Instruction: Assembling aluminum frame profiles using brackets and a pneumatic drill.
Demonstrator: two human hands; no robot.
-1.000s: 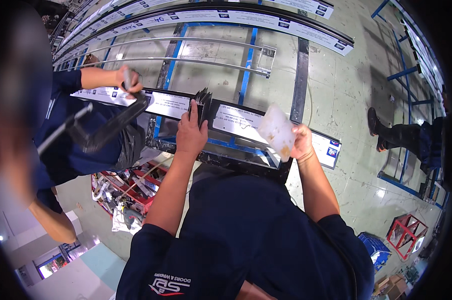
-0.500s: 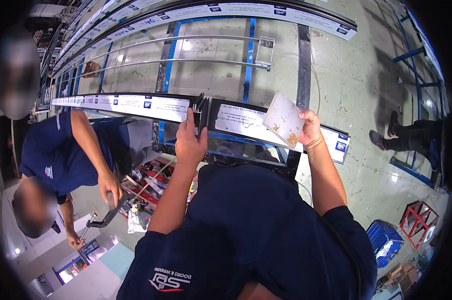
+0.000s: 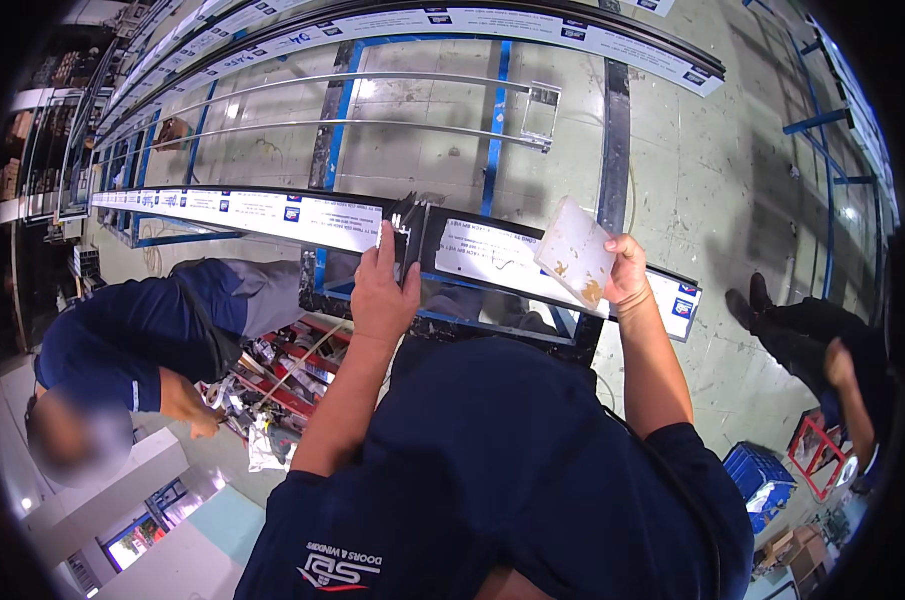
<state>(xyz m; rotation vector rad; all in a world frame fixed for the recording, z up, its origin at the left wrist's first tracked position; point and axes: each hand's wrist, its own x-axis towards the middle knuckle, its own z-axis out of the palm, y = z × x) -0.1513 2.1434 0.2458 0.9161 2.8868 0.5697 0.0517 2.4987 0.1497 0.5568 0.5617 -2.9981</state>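
My right hand [image 3: 627, 272] grips a flat whitish block [image 3: 575, 250] by its right edge. Brown patches mark the block's face, and it is tilted above the right profile piece [image 3: 487, 245], a dark length with white printed film. My left hand [image 3: 384, 295] lies with fingers stretched and thumb apart on the end of a long film-covered profile [image 3: 242, 206]. Its index finger touches the top near the dark, ribbed cut end [image 3: 404, 222]. The two profiles meet end to end at a narrow dark joint, just right of my left hand.
A black and blue metal frame [image 3: 612, 140] carries the profiles. Thin metal bars [image 3: 422, 78] and more wrapped profiles [image 3: 372, 32] lie farther off. At left a co-worker [image 3: 122, 330] bends near a red tool rack [image 3: 297, 365]. Another person [image 3: 822, 345] stands at right, beyond a blue crate [image 3: 757, 480].
My hands and the block stay nearly in place. The left co-worker has bent lower, and the clamp-like tool in their hand is out of sight. More of the person at right now shows.
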